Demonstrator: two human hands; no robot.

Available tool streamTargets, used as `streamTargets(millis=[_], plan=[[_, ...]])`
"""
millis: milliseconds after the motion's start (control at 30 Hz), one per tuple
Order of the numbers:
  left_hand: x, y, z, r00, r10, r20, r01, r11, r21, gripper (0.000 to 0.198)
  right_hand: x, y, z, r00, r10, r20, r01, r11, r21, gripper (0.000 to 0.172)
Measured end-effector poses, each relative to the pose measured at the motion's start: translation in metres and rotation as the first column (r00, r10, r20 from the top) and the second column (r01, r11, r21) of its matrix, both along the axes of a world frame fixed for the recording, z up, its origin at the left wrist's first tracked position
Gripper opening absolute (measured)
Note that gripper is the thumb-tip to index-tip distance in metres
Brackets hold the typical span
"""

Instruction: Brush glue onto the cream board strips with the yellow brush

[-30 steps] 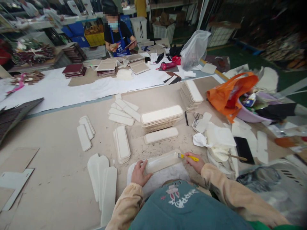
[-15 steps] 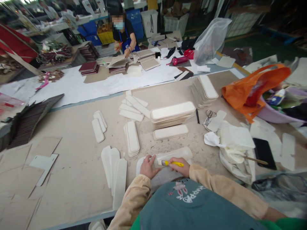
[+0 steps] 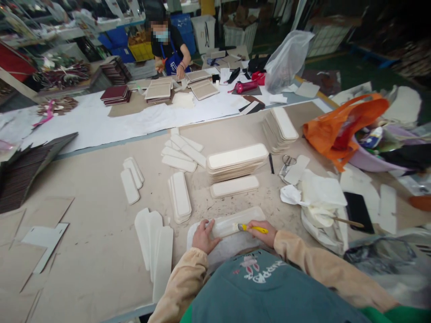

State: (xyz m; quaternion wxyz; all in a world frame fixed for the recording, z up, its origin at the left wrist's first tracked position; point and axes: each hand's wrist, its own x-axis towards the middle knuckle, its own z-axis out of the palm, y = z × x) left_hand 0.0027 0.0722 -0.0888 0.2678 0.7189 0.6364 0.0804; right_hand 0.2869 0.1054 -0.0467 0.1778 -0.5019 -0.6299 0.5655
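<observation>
Head view shows the left hand pinning a long cream panel at the table's near edge while the right hand grips a yellow-handled brush, bristles on it. Beyond the panel, a tall stack suggests many pieces remain; the fanned pieces left of it look finished.

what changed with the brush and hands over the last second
The right hand swept the brush left along the strip, from its right end a second ago toward the left hand, then partway back right. The left hand kept pressing the strip's left end; the grip on the brush never changed.
</observation>
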Motion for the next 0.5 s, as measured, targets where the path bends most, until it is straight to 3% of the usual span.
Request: streamTargets(millis=[200, 333, 433, 500], plan=[[-0.001, 0.0, -0.004, 1.0, -0.003, 0.002, 0.003, 1.0, 0.002, 0.071, 0.049, 0.002, 0.003, 0.974, -0.212, 0.082, 0.213, 0.977, -0.007, 0.026], [-0.001, -0.001, -0.005, 1.0, -0.004, 0.014, 0.003, 1.0, 0.024, 0.071, 0.072, 0.005, 0.008, 0.944, -0.292, 0.151, 0.288, 0.956, 0.048, 0.025], [-0.001, -0.001, -0.005, 1.0, 0.004, 0.014, -0.004, 1.0, 0.028, 0.071, 0.073, 0.006, 0.013, 0.932, -0.329, 0.151, 0.32, 0.944, 0.082, 0.026], [0.0, -0.001, -0.003, 1.0, 0.009, 0.009, -0.009, 1.0, 0.018, 0.071, 0.061, 0.006, 0.017, 0.939, -0.328, 0.101, 0.326, 0.945, 0.036, 0.025]])
